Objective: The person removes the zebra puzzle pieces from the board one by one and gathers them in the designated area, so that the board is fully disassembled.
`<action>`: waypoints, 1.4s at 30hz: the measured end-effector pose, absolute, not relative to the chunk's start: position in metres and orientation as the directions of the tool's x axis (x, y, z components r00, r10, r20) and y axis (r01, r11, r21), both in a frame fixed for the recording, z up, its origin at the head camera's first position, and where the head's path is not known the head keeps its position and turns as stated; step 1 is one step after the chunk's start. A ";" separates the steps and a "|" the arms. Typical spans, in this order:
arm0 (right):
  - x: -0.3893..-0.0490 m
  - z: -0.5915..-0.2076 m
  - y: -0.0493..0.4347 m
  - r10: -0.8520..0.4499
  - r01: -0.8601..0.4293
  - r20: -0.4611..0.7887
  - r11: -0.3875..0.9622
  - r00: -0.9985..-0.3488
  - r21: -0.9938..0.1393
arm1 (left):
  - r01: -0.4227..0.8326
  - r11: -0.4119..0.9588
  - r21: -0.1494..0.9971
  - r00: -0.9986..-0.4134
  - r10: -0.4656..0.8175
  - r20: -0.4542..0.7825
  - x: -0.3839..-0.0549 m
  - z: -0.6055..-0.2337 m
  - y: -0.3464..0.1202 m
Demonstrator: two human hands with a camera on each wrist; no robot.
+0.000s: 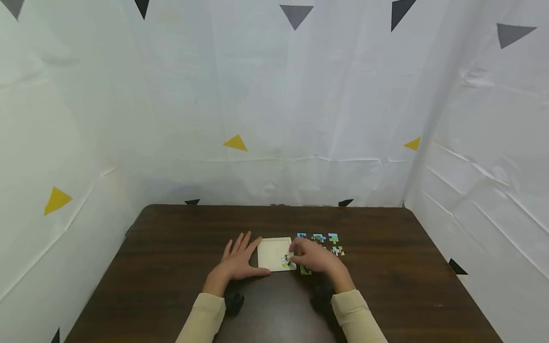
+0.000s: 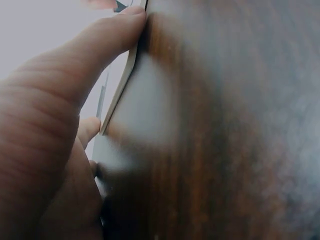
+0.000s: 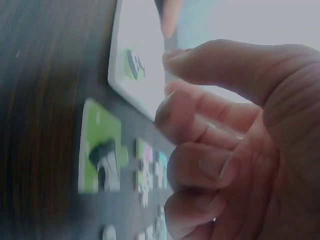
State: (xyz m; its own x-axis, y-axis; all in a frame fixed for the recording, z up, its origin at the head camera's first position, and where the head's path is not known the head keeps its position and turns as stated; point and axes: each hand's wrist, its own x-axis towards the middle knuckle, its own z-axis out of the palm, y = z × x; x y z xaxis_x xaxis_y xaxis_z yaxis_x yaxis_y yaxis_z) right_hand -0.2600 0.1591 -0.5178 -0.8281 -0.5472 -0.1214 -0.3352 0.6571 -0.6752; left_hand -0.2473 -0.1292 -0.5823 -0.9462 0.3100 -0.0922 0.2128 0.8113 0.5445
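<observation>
A square pale puzzle tray [image 1: 269, 252] lies on the dark table, with a green and black-and-white jigsaw piece [image 1: 286, 261] in its lower right corner. My left hand [image 1: 237, 263] is spread at the tray's left side, thumb along the near edge and index fingertip at the far left corner. Over the right edge hovers my right hand [image 1: 315, 256], fingers bent. In the right wrist view, its thumb and index fingertip stand apart with nothing between them. A green piece with a black-and-white picture [image 3: 102, 150] lies beside the tray, below that hand.
Several loose jigsaw pieces lie right of the tray, among them a blue-green one [image 1: 333, 237] and a multicoloured one [image 1: 338, 250]; the right hand partly covers the group. White sheeting [image 1: 274, 95] with coloured triangles surrounds the brown table [image 1: 171, 247].
</observation>
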 end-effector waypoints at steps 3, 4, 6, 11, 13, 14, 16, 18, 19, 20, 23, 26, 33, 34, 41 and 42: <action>-0.260 -0.523 0.149 -0.527 -0.319 -0.158 0.698 -0.835 -0.641 | 0.216 0.815 0.538 -0.944 0.315 -0.099 -0.245 -0.586 -0.129; -0.259 -0.525 0.146 -0.519 -0.312 -0.167 0.708 -0.838 -0.634 | 0.219 0.812 0.542 -0.943 0.319 -0.097 -0.244 -0.587 -0.129; -0.259 -0.526 0.143 -0.504 -0.300 -0.178 0.722 -0.845 -0.623 | 0.221 0.799 0.559 -0.941 0.325 -0.092 -0.242 -0.586 -0.130; -0.260 -0.526 0.138 -0.497 -0.296 -0.182 0.731 -0.849 -0.615 | 0.212 0.803 0.557 -0.942 0.320 -0.104 -0.242 -0.584 -0.131; -0.260 -0.525 0.136 -0.501 -0.299 -0.183 0.730 -0.846 -0.615 | 0.207 0.813 0.544 -0.943 0.314 -0.111 -0.243 -0.586 -0.132; -0.260 -0.525 0.136 -0.501 -0.296 -0.186 0.729 -0.845 -0.617 | 0.206 0.813 0.545 -0.943 0.314 -0.112 -0.243 -0.585 -0.132; -0.259 -0.523 0.135 -0.503 -0.293 -0.190 0.726 -0.843 -0.623 | 0.211 0.811 0.546 -0.943 0.315 -0.103 -0.244 -0.587 -0.132; -0.259 -0.522 0.134 -0.502 -0.286 -0.198 0.726 -0.842 -0.626 | 0.215 0.809 0.548 -0.944 0.316 -0.096 -0.244 -0.587 -0.132; -0.259 -0.521 0.134 -0.503 -0.283 -0.203 0.726 -0.840 -0.627 | 0.216 0.810 0.546 -0.944 0.316 -0.095 -0.243 -0.586 -0.132; -0.258 -0.521 0.134 -0.504 -0.282 -0.206 0.726 -0.838 -0.627 | 0.220 0.807 0.548 -0.944 0.318 -0.089 -0.243 -0.585 -0.132; -0.257 -0.519 0.134 -0.509 -0.279 -0.213 0.723 -0.834 -0.632 | 0.226 0.808 0.545 -0.943 0.322 -0.086 -0.240 -0.584 -0.132; -0.257 -0.519 0.134 -0.503 -0.277 -0.215 0.728 -0.837 -0.627 | 0.230 0.800 0.555 -0.943 0.325 -0.078 -0.238 -0.579 -0.131; -0.257 -0.519 0.136 -0.489 -0.299 -0.174 0.738 -0.855 -0.604 | 0.215 0.800 0.560 -0.945 0.315 -0.087 -0.237 -0.577 -0.127; -0.257 -0.519 0.136 -0.489 -0.306 -0.164 0.738 -0.857 -0.602 | 0.217 0.800 0.559 -0.945 0.316 -0.085 -0.238 -0.579 -0.127; -0.257 -0.517 0.138 -0.496 -0.342 -0.114 0.730 -0.861 -0.592 | 0.229 0.791 0.568 -0.941 0.328 -0.078 -0.236 -0.574 -0.125; -0.257 -0.516 0.138 -0.496 -0.345 -0.109 0.730 -0.861 -0.590 | 0.223 0.791 0.570 -0.941 0.327 -0.086 -0.236 -0.572 -0.124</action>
